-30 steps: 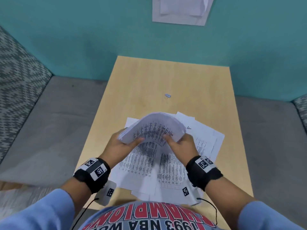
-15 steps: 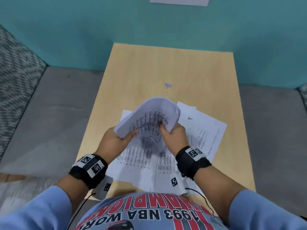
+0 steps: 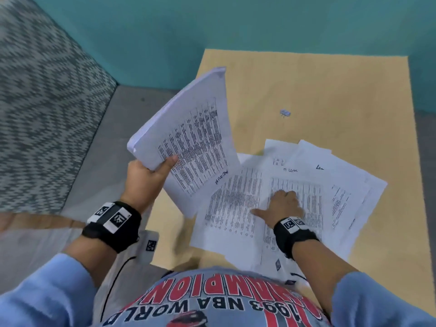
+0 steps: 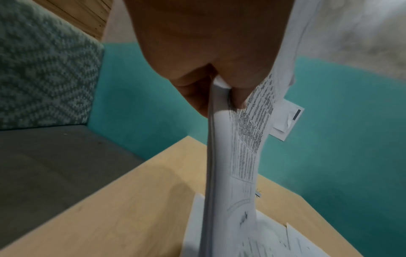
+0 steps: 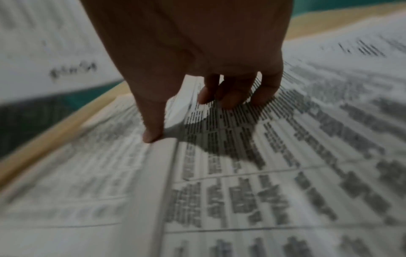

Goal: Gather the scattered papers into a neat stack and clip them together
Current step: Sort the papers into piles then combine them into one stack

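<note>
My left hand grips a bundle of printed sheets by its lower corner and holds it raised and tilted over the table's left edge. In the left wrist view the thumb and fingers pinch the bundle edge-on. More printed sheets lie fanned out on the wooden table. My right hand rests on them with its thumb spread to the left. In the right wrist view the fingertips and thumb touch the top sheet. A small binder clip lies beyond the papers.
A grey bench seat runs along the table's left side, with a patterned cushion behind it. A teal wall closes off the far end of the table. A paper notice hangs on that wall.
My right hand let go of the bundle and came down onto the sheets on the table. The left hand carried the bundle up and to the left, straightened. The head view swung left.
</note>
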